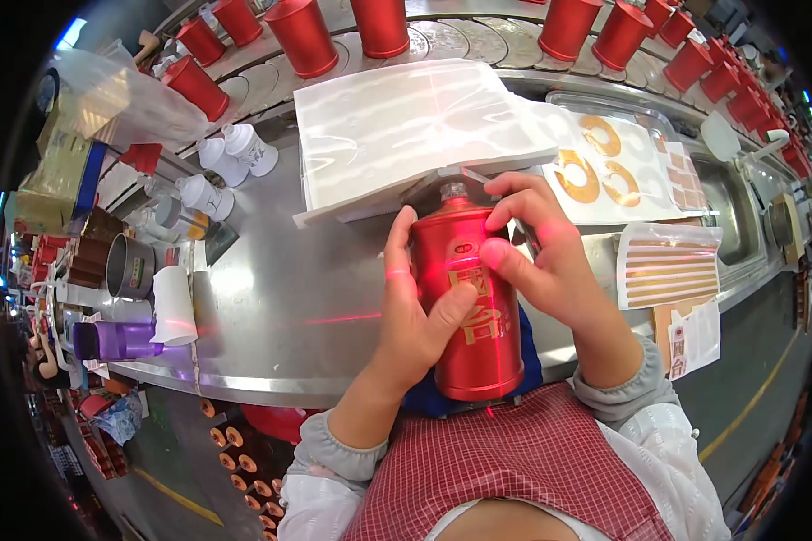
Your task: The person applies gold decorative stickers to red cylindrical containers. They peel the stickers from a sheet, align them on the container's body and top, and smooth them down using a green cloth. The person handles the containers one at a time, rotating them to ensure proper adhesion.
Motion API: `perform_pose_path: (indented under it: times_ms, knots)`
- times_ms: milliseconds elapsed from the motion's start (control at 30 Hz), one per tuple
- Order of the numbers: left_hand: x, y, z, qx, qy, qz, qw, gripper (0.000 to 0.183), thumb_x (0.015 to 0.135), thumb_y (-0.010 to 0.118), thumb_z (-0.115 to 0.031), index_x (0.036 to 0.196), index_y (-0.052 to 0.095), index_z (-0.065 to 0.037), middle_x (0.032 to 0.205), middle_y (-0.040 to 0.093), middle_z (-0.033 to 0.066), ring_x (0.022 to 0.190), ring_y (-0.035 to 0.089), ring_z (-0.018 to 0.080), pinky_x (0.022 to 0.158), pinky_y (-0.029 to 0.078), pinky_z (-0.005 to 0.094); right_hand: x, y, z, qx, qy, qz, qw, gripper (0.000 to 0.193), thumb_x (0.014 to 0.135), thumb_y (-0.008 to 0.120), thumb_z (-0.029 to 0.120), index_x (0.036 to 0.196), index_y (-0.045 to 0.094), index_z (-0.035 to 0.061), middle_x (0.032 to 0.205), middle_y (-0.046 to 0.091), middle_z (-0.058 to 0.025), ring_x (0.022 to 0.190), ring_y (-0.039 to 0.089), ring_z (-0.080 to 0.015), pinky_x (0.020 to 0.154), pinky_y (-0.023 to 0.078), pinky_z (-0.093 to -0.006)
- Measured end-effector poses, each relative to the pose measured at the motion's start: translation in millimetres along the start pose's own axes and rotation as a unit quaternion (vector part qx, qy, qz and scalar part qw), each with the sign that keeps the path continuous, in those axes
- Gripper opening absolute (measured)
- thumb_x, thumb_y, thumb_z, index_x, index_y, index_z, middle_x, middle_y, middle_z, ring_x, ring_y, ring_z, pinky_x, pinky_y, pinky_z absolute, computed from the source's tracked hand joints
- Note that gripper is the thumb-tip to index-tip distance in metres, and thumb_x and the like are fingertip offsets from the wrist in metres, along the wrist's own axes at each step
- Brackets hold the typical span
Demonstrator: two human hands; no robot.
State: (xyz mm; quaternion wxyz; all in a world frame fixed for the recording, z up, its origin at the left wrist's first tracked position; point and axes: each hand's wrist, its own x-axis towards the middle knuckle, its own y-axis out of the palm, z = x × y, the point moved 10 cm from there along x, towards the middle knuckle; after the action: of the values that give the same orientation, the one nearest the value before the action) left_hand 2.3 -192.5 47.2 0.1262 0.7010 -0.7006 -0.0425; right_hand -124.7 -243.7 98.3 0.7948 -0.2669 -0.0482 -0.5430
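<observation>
A red metallic bottle (483, 365) with gold lettering and a small oval emblem stands tilted in front of me, its narrow neck pointing away. My left hand (410, 320) grips its left side, the thumb lying across the front by the lettering. At the upper right, my right hand (550, 257) has its thumb against the front beside the emblem and its fingers curled near the shoulder. Beneath the bottle shows a blue pad or support (530, 347), mostly hidden. Just beyond the neck lies a stack of pale, glossy label sheets (406, 126).
Red bottles (302, 41) stand on a curved conveyor (460, 41) across the back. To the right are gold ring-shaped stickers (577, 176), a striped sticker sheet (669, 266) and a sink (731, 207). White bottles (251, 149), a paper roll (174, 305) and a purple container (117, 341) sit left.
</observation>
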Motion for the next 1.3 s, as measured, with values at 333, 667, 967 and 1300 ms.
perform_pose_path:
  times_ms: [333,667,967,1300]
  knots:
    - [3,3,0,0.006,-0.012,-0.019,1.000,0.083,0.090,0.066,-0.021,0.146,0.010,0.005,0.135,0.039,0.0220,0.120,0.048,0.0243,0.100,0.042,0.0358,-9,4,-13,0.044,0.043,0.001,0.998,0.052,0.080,0.074,0.021,0.120,0.049,-0.0003,0.117,0.051,-0.0131,0.112,0.050,-0.0243,0.096,0.041,-0.0333]
    - [5,-13,-5,0.024,0.039,-0.051,0.998,0.065,0.090,0.065,-0.019,0.138,0.025,0.002,0.130,0.041,0.0189,0.118,0.049,0.0231,0.098,0.043,0.0344,-16,-14,-16,0.144,0.066,-0.044,0.986,0.045,0.090,0.061,0.010,0.132,0.046,0.0000,0.133,0.050,-0.0110,0.120,0.050,-0.0187,0.100,0.040,-0.0294]
    - [5,7,-4,-0.024,-0.009,-0.001,1.000,0.075,0.087,0.069,-0.016,0.141,0.018,-0.002,0.132,0.037,0.0181,0.116,0.050,0.0221,0.095,0.047,0.0348,-16,-39,-4,0.136,0.026,-0.052,0.989,0.039,0.095,0.048,0.000,0.134,0.046,-0.0021,0.136,0.050,-0.0159,0.120,0.052,-0.0213,0.092,0.050,-0.0317]
    - [8,1,5,0.018,-0.026,-0.026,0.999,0.075,0.090,0.066,-0.022,0.142,0.018,0.002,0.135,0.037,0.0185,0.122,0.044,0.0234,0.104,0.037,0.0355,-19,-9,-6,-0.008,0.010,0.017,1.000,0.048,0.091,0.061,0.015,0.134,0.048,-0.0020,0.137,0.047,-0.0253,0.126,0.048,-0.0342,0.095,0.046,-0.0354]
